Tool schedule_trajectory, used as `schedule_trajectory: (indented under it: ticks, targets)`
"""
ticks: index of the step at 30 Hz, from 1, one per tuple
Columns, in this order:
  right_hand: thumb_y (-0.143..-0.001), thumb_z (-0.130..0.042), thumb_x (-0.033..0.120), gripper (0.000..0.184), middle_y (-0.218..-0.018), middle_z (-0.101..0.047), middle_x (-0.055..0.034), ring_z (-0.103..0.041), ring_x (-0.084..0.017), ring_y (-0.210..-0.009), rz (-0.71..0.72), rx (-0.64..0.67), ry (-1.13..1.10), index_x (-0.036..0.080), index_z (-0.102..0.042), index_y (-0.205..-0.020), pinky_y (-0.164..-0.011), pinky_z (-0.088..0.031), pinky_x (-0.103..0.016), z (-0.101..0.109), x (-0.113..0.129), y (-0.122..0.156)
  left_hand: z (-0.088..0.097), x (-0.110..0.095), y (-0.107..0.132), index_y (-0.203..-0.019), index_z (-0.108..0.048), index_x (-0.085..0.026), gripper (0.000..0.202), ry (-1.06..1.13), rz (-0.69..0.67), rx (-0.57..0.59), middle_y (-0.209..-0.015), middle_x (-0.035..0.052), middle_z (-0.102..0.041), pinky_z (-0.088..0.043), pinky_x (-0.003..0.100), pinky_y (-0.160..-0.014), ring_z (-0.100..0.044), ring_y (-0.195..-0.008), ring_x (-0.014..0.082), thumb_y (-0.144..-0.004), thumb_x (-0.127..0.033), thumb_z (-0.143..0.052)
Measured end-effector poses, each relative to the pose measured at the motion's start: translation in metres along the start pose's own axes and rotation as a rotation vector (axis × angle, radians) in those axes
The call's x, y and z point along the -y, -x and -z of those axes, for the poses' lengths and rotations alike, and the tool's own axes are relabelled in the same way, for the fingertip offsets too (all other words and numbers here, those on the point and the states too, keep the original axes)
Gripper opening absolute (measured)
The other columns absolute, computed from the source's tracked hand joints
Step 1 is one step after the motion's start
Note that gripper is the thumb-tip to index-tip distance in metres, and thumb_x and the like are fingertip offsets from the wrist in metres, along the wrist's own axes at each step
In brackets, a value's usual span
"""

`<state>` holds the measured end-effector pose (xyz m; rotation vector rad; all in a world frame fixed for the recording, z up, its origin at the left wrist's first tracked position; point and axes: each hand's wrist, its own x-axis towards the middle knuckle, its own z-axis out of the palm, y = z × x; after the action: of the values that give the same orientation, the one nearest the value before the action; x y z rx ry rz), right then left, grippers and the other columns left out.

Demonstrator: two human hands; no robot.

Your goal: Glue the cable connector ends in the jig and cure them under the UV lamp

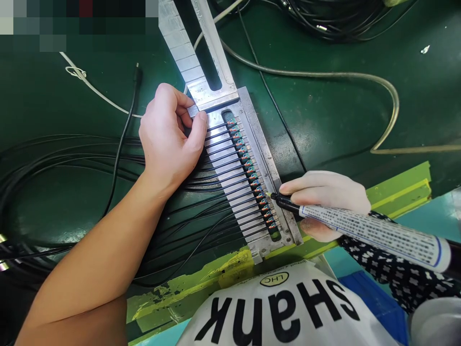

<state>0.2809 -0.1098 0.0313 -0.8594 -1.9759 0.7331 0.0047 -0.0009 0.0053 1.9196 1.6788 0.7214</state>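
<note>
Metal fixture holds black cables — right hand grips pen.

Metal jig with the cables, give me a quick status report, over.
Left hand presses black cables onto metal jig. Right hand, gloved, holds marker pen, tip at the cable ends. Nothing in the way.

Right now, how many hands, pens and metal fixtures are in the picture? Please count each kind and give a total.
Hands: 2, the bare left hand pressing on the cables and the right hand in a white glove
Pens: 1, the pen in the right hand
Metal fixtures: 1, the slotted metal fixture holding the cable ends
Total: 4
</note>
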Motion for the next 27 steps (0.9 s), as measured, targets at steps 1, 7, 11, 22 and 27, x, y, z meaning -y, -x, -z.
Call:
schedule_trajectory:
  ticks: [1, 7, 11, 22, 27]
  targets:
    - [-0.083, -0.073, 0.031, 0.020, -0.095, -0.079, -0.0097, -0.076, -0.022, -0.078, 0.002, -0.002, 0.004, 0.021, -0.071, -0.100, -0.065, -0.065, -0.033, 0.000, 0.000, 0.000, -0.001, 0.001, 0.000, -0.097, -0.053, -0.035, 0.028, 0.004, -0.009, -0.013, -0.082, 0.0070, -0.057, -0.044, 0.054, -0.083, -0.061, -0.113, 0.0337, -0.074, -0.048, -0.061]
    - [-0.085, -0.073, 0.033, 0.022, -0.100, -0.079, -0.0101, -0.077, -0.024, -0.085, 0.008, 0.007, 0.033, 0.021, -0.070, -0.103, -0.069, -0.065, -0.034, 0.003, 0.002, 0.001, 0.000, 0.002, 0.000, -0.099, -0.051, -0.033, 0.036, 0.005, -0.015, 0.007, -0.085, 0.0071, -0.059, -0.042, 0.053, -0.084, -0.058, -0.123, 0.0339, -0.072, -0.055, -0.060]
    - [-0.088, -0.069, 0.039, 0.023, -0.102, -0.079, -0.0110, -0.076, -0.022, -0.079, 0.030, -0.005, 0.050, 0.020, -0.069, -0.101, -0.065, -0.063, -0.034, 0.006, 0.007, 0.005, 0.004, -0.001, 0.002, -0.104, -0.051, -0.037, 0.045, 0.007, -0.025, 0.049, -0.084, 0.0093, -0.063, -0.038, 0.056, -0.085, -0.048, -0.137, 0.0343, -0.063, -0.055, -0.058]
    - [-0.085, -0.074, 0.033, 0.024, -0.100, -0.078, -0.0114, -0.077, -0.024, -0.084, 0.013, 0.020, 0.009, 0.021, -0.069, -0.104, -0.065, -0.064, -0.035, 0.001, 0.002, 0.011, 0.003, -0.004, 0.001, -0.100, -0.051, -0.040, 0.044, -0.030, 0.027, 0.030, -0.076, 0.0101, -0.060, -0.039, 0.058, -0.082, -0.055, -0.127, 0.0359, -0.059, -0.054, -0.060]
    - [-0.084, -0.076, 0.034, 0.025, -0.100, -0.078, -0.0104, -0.077, -0.023, -0.083, 0.005, 0.008, 0.004, 0.020, -0.070, -0.104, -0.066, -0.064, -0.034, 0.000, 0.003, 0.012, 0.003, -0.005, 0.002, -0.100, -0.052, -0.041, 0.045, 0.021, 0.046, 0.031, -0.079, 0.0108, -0.061, -0.038, 0.058, -0.083, -0.052, -0.130, 0.0352, -0.058, -0.054, -0.061]
